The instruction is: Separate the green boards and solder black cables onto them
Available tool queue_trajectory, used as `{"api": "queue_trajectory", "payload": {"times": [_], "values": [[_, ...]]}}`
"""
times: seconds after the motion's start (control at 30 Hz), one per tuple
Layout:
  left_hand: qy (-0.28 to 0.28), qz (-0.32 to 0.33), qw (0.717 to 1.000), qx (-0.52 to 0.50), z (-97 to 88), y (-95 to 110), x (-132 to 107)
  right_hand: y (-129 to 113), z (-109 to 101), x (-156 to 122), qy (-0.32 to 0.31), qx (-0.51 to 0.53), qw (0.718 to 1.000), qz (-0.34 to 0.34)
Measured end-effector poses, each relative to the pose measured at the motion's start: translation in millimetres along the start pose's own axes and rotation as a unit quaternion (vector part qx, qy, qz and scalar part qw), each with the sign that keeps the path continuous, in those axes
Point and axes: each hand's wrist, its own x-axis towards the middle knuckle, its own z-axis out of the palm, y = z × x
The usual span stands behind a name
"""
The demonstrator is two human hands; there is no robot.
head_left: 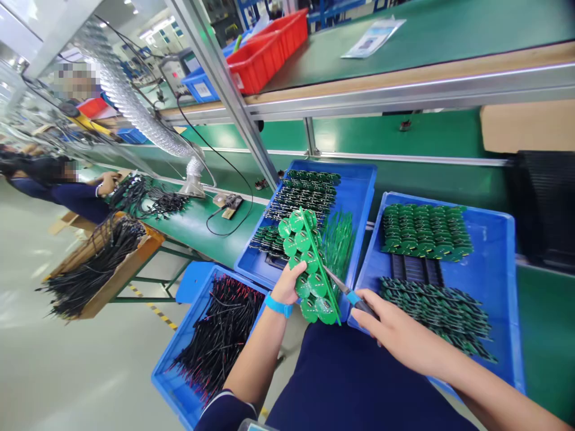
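My left hand (pixel 290 284) is closed on the lower left edge of a circuit board panel (pixel 317 285), made of round green boards in rows. A narrow green strip (pixel 321 263) runs along the panel's right side. In my right hand (pixel 386 320) are pliers (pixel 354 297) with slim metal jaws and blue-and-black handles. Their tips meet the strip near its middle; whether the jaws grip it I cannot tell. Behind the panel, a blue tray (pixel 366 179) holds stacked boards (pixel 300 197) and a heap of loose green strips (pixel 338 242).
To the right, another blue tray (pixel 507 251) carries stacked green boards (pixel 424 230). Black wires with red ends (pixel 220 329) fill a blue bin at lower left. A metal post (pixel 233 96) rises behind the trays. Further left, a co-worker (pixel 81 194) sits by bundled black cables (pixel 166 200).
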Motion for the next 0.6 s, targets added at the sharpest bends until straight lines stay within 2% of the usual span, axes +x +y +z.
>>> {"api": "queue_trajectory", "payload": {"times": [0.17, 0.3, 0.37, 0.4, 0.47, 0.53, 0.6], "values": [[-0.003, 0.003, 1.000, 0.003, 0.9, 1.4, -1.2, 4.5, 0.1, -1.6, 0.004, -0.005, 1.000, 0.007], [-0.006, 0.002, 1.000, 0.005, 0.6, 3.8, -2.9, 8.3, -0.9, 1.9, 0.022, 0.003, 1.000, -0.017], [-0.008, -0.002, 1.000, 0.004, -1.1, 1.2, -2.3, 11.6, 1.1, 5.2, 0.019, 0.036, 0.999, -0.032], [-0.011, -0.009, 1.000, 0.002, -2.2, -1.8, -1.6, 13.6, 3.2, 6.8, -0.004, 0.074, 0.997, -0.034], [-0.017, -0.027, 0.999, -0.003, -3.9, -11.0, 1.0, 18.3, 9.3, 8.7, -0.080, 0.182, 0.979, -0.035], [-0.020, -0.040, 0.999, -0.011, -5.1, -21.1, 4.4, 23.5, 15.5, 8.6, -0.144, 0.291, 0.944, -0.055], [-0.016, -0.043, 0.999, -0.017, -6.6, -27.0, 7.9, 29.0, 18.8, 8.3, -0.147, 0.360, 0.916, -0.100]]}}
